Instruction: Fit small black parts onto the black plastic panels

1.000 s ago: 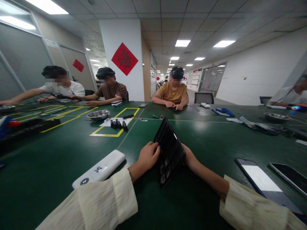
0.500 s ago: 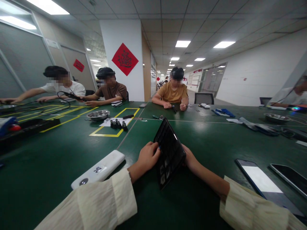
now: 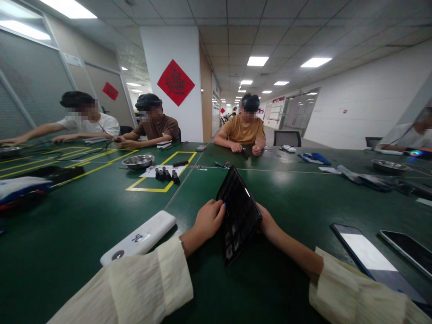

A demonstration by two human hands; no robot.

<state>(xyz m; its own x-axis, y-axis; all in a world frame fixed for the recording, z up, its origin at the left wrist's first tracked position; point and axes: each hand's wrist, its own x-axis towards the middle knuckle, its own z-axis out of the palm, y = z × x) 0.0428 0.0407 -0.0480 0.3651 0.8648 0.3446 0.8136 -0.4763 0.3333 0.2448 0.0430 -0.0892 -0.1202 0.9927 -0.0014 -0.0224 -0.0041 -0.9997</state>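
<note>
A black tablet (image 3: 239, 218) with a dark, glossy face stands tilted in front of me. My left hand (image 3: 209, 218) grips its left edge, thumb on the glossy face and the other fingers curled around the edge. On the other side, my right hand (image 3: 268, 220) holds the tablet's right edge, its fingertips hidden behind it. A white power bank (image 3: 140, 238) marked 26 lies on the table to the left of my left hand. Two phones, one with a lit white screen (image 3: 366, 252) and one with a dark screen (image 3: 410, 249), lie right of my right forearm.
The green table (image 3: 199, 292) fills the foreground. Farther off are a metal bowl (image 3: 138, 162), several black cylinders (image 3: 164, 174) on paper, green-handled pliers (image 3: 221, 164) and cloth gloves (image 3: 364, 176). A blue-and-white bundle (image 3: 23, 189) lies at left. Several people sit around the table.
My hands and the tablet have barely moved. At far left the blue-and-white bundle has shifted and shows more white. A person across the table has lowered a dark, cabled object.
</note>
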